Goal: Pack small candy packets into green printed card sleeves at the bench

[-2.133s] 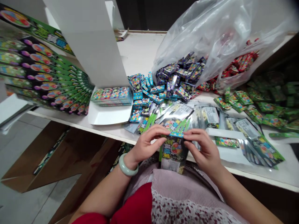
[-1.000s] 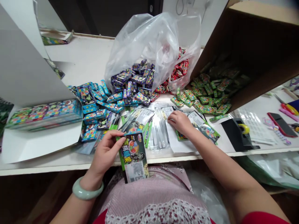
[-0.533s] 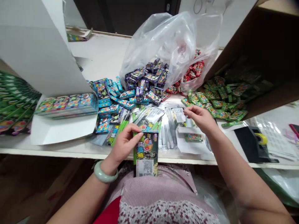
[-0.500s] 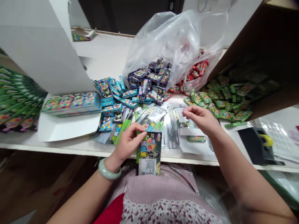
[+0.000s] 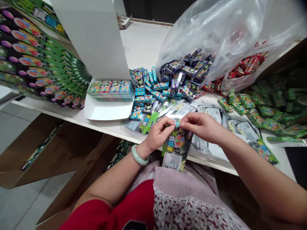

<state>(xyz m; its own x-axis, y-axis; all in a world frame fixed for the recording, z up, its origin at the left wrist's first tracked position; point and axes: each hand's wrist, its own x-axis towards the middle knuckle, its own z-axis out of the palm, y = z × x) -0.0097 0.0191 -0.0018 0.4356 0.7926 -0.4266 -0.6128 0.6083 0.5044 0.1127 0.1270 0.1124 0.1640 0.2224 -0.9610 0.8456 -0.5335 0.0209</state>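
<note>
Head view: looking down across a white worktop point(image 5: 144, 38) at two bare hands working just over its front edge.
Packet: a green-and-black printed packet point(image 5: 176, 150) hangs tilted below the hands, its white-labelled lower end past the worktop edge, above a pink striped apron point(image 5: 182, 188).
Left hand: the left hand point(image 5: 158, 134), with a pale green bangle point(image 5: 139, 155) at the wrist, is at the packet's top edge.
Right hand: the right hand point(image 5: 201, 124) reaches in from the other side to the same edge.
Grip: both are closed to a narrow pinch, thumb against fingers, and between them they have hold of the packet's top edge.
Step in hand: it appears to be work on that top edge, with the packet held up clear of the worktop.
Next move: with both hands at one edge, it calls for a steady pinch so the packet does not slip.
Around: flat clear packets point(image 5: 172, 110) lie just ahead. Beyond are blue boxes point(image 5: 144, 92), purple boxes point(image 5: 184, 72), a clear plastic bag point(image 5: 230, 28) and green boxes point(image 5: 266, 111).
</note>
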